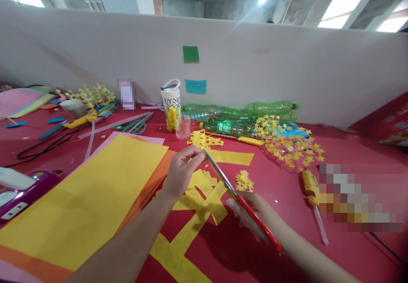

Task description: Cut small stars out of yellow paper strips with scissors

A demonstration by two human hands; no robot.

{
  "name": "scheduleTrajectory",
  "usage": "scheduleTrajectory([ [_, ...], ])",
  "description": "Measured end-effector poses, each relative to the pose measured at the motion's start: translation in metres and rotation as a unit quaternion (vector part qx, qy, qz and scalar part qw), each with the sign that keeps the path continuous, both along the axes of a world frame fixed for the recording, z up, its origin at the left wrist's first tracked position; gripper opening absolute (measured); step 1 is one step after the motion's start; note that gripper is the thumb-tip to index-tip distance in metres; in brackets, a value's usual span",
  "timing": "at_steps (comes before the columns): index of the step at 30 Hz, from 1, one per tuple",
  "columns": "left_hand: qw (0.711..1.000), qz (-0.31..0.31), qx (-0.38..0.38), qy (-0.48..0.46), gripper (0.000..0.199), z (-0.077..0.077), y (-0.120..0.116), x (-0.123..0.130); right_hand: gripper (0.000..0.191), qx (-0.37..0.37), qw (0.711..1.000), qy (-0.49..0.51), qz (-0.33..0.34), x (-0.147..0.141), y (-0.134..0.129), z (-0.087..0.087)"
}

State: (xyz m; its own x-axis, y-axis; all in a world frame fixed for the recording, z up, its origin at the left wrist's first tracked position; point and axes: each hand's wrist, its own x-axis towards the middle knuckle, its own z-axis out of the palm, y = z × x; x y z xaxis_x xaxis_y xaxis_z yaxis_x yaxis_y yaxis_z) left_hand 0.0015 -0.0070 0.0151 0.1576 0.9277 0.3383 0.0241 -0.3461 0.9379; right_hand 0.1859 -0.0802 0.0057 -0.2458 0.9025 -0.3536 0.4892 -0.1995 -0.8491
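1. Center-right: right hand (259, 203) holds red-handled scissors (218, 171).
2. Center: left hand (182, 170) pinches something—too small to identify—at their tips.
3. Center-right: cut yellow stars (244, 182) piled; lower center, yellow strips (190, 227) look largely uncut.

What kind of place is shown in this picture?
Probably a craft workspace inside a large, bare concrete building: yellow paper stars, a stack of coloured sheets and glue guns lie on the red tabletop.
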Motion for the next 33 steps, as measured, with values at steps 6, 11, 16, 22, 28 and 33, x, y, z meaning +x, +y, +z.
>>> scheduleTrajectory([
  [6,0.997,0.006,-0.04,-0.071,0.015,-0.006,0.004,0.002,0.037,0.041,0.999,0.014,-0.01,0.004,0.003,-0.006],
  [11,0.977,-0.059,-0.133,-0.156,0.014,-0.009,0.006,0.002,0.034,0.126,0.979,0.023,-0.162,0.014,0.01,-0.004],
  [16,0.945,-0.167,-0.214,-0.184,0.01,-0.008,0.003,0.003,0.024,0.235,0.948,0.092,-0.195,0.03,0.023,0.0],
  [22,0.936,-0.193,-0.24,-0.171,0.009,-0.018,0.001,0.014,0.022,0.181,0.967,0.107,-0.144,0.026,0.02,-0.008],
  [28,0.981,-0.142,-0.135,-0.003,0.013,-0.021,0.008,0.02,0.019,0.224,0.947,0.093,-0.21,0.027,0.019,-0.005],
  [33,0.933,-0.164,0.068,0.313,0.025,-0.018,0.01,0.032,0.016,0.299,0.905,0.092,-0.289,0.047,0.037,-0.015],
])
